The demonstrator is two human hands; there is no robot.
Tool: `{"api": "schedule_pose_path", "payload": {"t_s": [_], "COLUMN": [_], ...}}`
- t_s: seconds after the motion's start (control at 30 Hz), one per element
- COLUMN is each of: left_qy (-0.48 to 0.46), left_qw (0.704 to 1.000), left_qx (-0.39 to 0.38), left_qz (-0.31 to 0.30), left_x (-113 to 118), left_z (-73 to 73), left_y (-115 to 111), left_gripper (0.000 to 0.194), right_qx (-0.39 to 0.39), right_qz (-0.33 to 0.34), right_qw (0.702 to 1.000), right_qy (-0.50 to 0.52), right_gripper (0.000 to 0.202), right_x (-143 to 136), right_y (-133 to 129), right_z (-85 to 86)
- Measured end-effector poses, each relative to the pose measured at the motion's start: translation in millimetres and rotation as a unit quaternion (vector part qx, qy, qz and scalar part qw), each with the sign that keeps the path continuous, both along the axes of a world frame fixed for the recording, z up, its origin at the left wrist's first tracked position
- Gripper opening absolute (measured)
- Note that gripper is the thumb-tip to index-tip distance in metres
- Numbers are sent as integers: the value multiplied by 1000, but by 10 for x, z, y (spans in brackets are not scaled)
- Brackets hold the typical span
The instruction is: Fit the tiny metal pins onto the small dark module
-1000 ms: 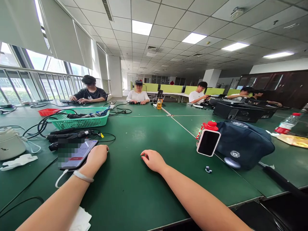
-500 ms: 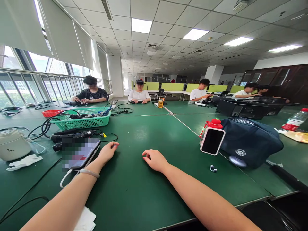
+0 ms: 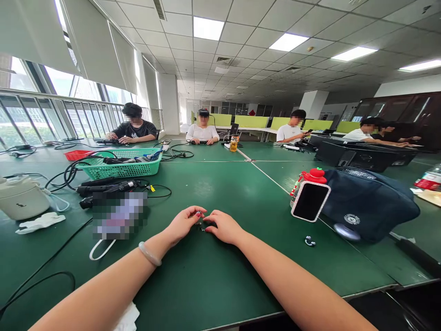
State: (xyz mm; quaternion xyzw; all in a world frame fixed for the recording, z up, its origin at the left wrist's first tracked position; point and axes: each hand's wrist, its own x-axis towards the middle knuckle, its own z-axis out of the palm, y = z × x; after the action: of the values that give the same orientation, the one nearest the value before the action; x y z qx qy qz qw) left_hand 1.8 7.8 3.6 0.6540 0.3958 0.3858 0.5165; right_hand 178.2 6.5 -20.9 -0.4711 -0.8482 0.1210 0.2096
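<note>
Over the middle of the green table (image 3: 179, 285), my left hand (image 3: 184, 224) and my right hand (image 3: 223, 226) meet with their fingertips close together. A small dark-and-silver item (image 3: 201, 226) shows between them, too small to name. My left thumb and fingers pinch at it. My right fingers are curled in around its other side, partly hiding it. On my left wrist is a pale bangle (image 3: 150, 254). Left of my left hand lies a phone (image 3: 120, 218), blurred out, with a white cable loop (image 3: 102, 250).
A green basket (image 3: 124, 170), black devices (image 3: 106, 189) and a cream pot-shaped container (image 3: 22, 197) stand left. To the right are a propped phone (image 3: 311, 201), a red-capped bottle (image 3: 316, 175), a navy bag (image 3: 372, 200) and a small dark object (image 3: 309, 241). Several people sit farther off.
My left hand has moved right, from beside the phone to meet my right hand. The small item now shows between my fingertips. The view has shifted slightly.
</note>
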Motion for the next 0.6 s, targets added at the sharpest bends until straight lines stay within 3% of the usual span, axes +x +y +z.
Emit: {"api": "schedule_pose_path", "payload": {"t_s": [0.13, 0.23, 0.4, 0.6], "left_qy": [-87, -104, -7, 160], "left_qw": [993, 990, 1000, 981], "left_qx": [-74, -83, 5, 72], "left_qz": [-28, -48, 13, 86], "left_x": [-21, 6, -34, -108], "left_z": [-15, -17, -64, -115], "left_y": [-15, -43, 35, 130], "left_gripper": [32, 35, 37, 34], "right_qx": [3, 14, 15, 22], "right_qz": [5, 1, 1, 15], "right_qw": [1000, 1000, 1000, 1000], "right_qy": [-8, -7, 0, 15], "right_gripper": [19, 17, 22, 12], "right_x": [-15, -30, -60, -82], "right_y": [-15, -16, -19, -56], "right_z": [14, -3, -24, 6]}}
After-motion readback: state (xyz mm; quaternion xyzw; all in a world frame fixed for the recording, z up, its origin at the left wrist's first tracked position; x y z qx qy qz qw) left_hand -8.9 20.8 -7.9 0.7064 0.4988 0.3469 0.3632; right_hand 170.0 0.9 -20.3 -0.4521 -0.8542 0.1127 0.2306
